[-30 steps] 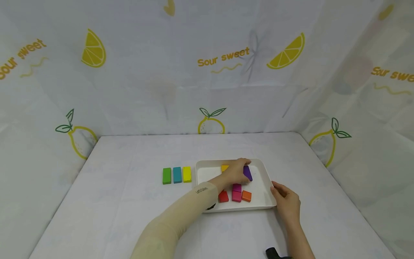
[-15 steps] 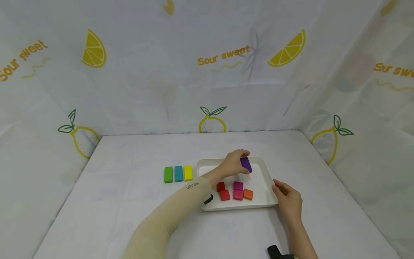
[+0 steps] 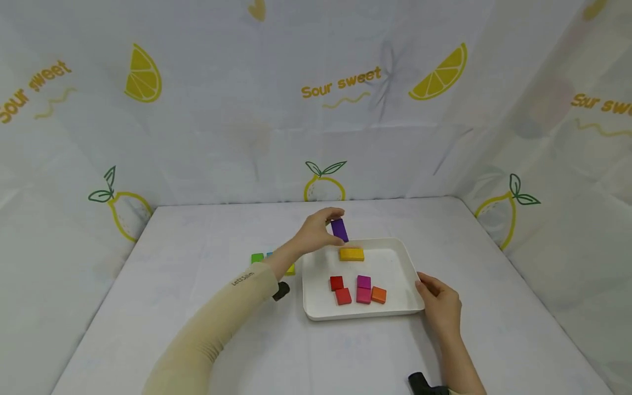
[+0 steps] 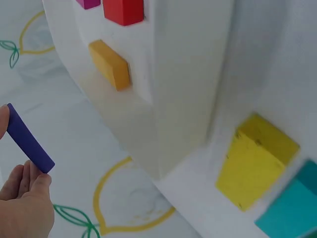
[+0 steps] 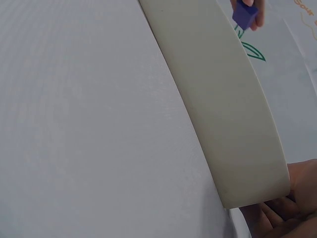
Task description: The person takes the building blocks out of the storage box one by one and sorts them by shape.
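My left hand [image 3: 316, 233] pinches a purple block [image 3: 339, 230] between thumb and fingertips, raised over the back-left rim of the white tray [image 3: 316, 316]. In the left wrist view the purple block [image 4: 30, 141] spans the gap from one finger to the others. My right hand [image 3: 441, 307] grips the tray's front-right corner, thumb at the rim. Inside the tray lie a yellow-orange block [image 3: 351, 254], two red blocks [image 3: 343, 297], a magenta block [image 3: 364, 282], a pink block [image 3: 363, 296] and an orange block [image 3: 378, 295].
Left of the tray, a green block [image 3: 257, 258], a blue-teal block [image 4: 292, 208] and a yellow block [image 4: 255, 161] stand in a row, partly covered by my left forearm in the head view. A lemon-printed white curtain [image 3: 222, 109] rises behind the white table [image 3: 123, 307].
My left hand has lifted the purple block from the tray and carried it left and back, past the tray's back edge. My right hand has stayed at the tray's corner.
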`<action>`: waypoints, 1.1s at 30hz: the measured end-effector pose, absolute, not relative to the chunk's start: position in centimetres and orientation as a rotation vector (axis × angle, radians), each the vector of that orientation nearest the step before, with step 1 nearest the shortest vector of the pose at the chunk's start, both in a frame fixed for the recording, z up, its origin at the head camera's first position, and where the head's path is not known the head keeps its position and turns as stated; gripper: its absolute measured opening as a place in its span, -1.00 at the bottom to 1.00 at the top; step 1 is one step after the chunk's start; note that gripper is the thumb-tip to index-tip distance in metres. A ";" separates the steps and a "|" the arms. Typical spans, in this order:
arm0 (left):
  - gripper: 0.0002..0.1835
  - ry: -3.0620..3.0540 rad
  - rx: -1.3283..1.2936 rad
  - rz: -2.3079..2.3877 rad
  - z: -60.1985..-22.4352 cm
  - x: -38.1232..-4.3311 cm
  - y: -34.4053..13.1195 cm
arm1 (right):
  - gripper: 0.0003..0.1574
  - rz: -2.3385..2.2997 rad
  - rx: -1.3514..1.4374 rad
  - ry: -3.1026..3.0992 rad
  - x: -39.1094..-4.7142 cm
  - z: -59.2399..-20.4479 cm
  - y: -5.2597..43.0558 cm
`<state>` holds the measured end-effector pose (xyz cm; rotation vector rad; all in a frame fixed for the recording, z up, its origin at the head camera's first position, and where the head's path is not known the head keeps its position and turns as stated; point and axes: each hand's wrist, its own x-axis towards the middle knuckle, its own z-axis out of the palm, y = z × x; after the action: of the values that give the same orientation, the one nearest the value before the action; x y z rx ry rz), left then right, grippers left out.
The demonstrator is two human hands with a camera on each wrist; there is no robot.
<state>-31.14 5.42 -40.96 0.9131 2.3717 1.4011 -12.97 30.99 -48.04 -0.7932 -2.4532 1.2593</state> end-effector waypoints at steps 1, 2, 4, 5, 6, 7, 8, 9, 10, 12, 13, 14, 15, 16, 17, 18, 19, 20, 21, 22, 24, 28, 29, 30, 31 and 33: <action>-0.20 2.381 0.898 1.414 -40.7 -31.4 4.5 | -0.54 1.265 -0.790 -2.454 -12.9 -48.1 31.0; -0.20 2.388 0.878 1.430 -40.6 -31.6 3.5 | -0.54 1.265 -0.788 -2.454 -12.9 -48.1 31.0; -0.20 2.402 0.833 1.452 -40.3 -32.1 1.6 | -0.54 1.261 -0.785 -2.455 -13.0 -48.1 31.0; -0.20 2.409 0.809 1.460 -40.3 -32.3 0.6 | -0.54 1.255 -0.786 -2.455 -13.0 -48.1 31.0; -0.20 2.417 0.789 1.462 -40.3 -32.5 -0.4 | -0.54 1.253 -0.786 -2.456 -13.0 -48.1 30.9; -0.19 2.429 0.767 1.459 -40.3 -32.6 -1.3 | -0.55 1.247 -0.787 -2.457 -13.1 -48.1 30.9; -0.19 2.435 0.750 1.458 -40.3 -32.7 -2.2 | -0.55 1.241 -0.789 -2.458 -13.1 -48.1 30.9; -0.19 2.450 0.734 1.446 -40.3 -32.7 -3.1 | -0.55 1.236 -0.793 -2.458 -13.1 -48.1 30.9; -0.18 2.462 0.719 1.436 -40.4 -32.7 -3.9 | -0.55 1.238 -0.797 -2.458 -13.1 -48.1 30.9; -0.18 2.485 0.683 1.410 -40.4 -32.6 -5.3 | -0.55 1.236 -0.803 -2.459 -13.0 -48.1 30.9; -0.19 2.495 0.667 1.402 -40.5 -32.5 -6.0 | -0.54 1.234 -0.804 -2.459 -13.0 -48.2 30.8; -0.18 2.503 0.660 1.393 -40.6 -32.5 -6.7 | -0.54 1.237 -0.807 -2.458 -13.0 -48.2 30.8; -0.19 2.512 0.647 1.382 -40.7 -32.3 -7.3 | -0.54 1.242 -0.809 -2.456 -13.0 -48.2 30.8; -0.18 2.517 0.643 1.377 -40.8 -32.2 -8.0 | -0.54 1.247 -0.811 -2.457 -13.0 -48.2 30.8; -0.18 2.524 0.644 1.370 -41.0 -32.1 -8.6 | -0.54 1.247 -0.811 -2.458 -13.0 -48.2 30.8; -0.18 2.534 0.643 1.358 -41.2 -32.1 -9.2 | -0.54 1.249 -0.811 -2.459 -13.0 -48.2 30.8; -0.18 2.546 0.641 1.343 -41.4 -32.0 -9.9 | -0.54 1.247 -0.810 -2.461 -13.0 -48.2 30.8; -0.18 2.555 0.636 1.328 -41.6 -31.8 -10.5 | -0.54 1.246 -0.808 -2.461 -13.0 -48.3 30.8; -0.18 2.562 0.631 1.313 -41.9 -31.7 -11.2 | -0.54 1.243 -0.805 -2.462 -13.0 -48.3 30.7; -0.18 2.568 0.628 1.301 -42.1 -31.6 -11.8 | -0.54 1.239 -0.801 -2.465 -13.1 -48.3 30.7; -0.18 2.578 0.620 1.283 -42.7 -31.5 -12.8 | -0.55 1.237 -0.787 -2.460 -13.1 -48.3 30.7; -0.19 2.577 0.608 1.289 -43.7 -31.1 -14.3 | -0.54 1.244 -0.781 -2.462 -13.1 -48.2 30.8; -0.19 2.575 0.606 1.289 -44.0 -31.0 -14.5 | -0.54 1.248 -0.786 -2.459 -13.1 -48.2 30.8; -0.19 2.573 0.603 1.283 -44.2 -30.9 -14.7 | -0.54 1.247 -0.792 -2.462 -13.1 -48.2 30.8; -0.20 2.567 0.598 1.282 -44.4 -30.8 -14.8 | -0.54 1.249 -0.797 -2.463 -13.0 -48.2 30.8; -0.20 2.556 0.594 1.276 -44.7 -30.5 -15.0 | -0.54 1.255 -0.804 -2.462 -13.0 -48.2 30.8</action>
<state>-30.49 -15.02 -44.75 0.5941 2.5564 1.2760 -13.01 30.80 -48.19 -0.8037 -2.4624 1.2553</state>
